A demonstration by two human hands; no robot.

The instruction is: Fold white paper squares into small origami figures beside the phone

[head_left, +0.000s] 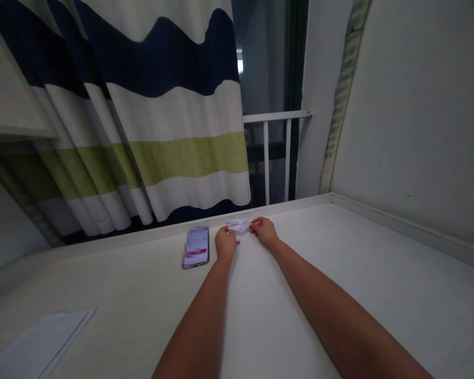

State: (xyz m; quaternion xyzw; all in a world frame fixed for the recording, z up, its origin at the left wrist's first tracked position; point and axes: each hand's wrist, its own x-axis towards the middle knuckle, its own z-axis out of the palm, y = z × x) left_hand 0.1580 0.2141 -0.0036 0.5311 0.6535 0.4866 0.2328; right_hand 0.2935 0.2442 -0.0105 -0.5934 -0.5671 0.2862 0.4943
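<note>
Left hand, right hand pinch small white folded paper, fingers together. Hard pull could rip paper.

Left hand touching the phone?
Apart. The head view shows a strip of pale surface between the left hand and the phone.

The right hand can pass freely along the counter; a phone sits just beside the left hand, and the far edge, dim from here, seems to meet a curtain.
</note>
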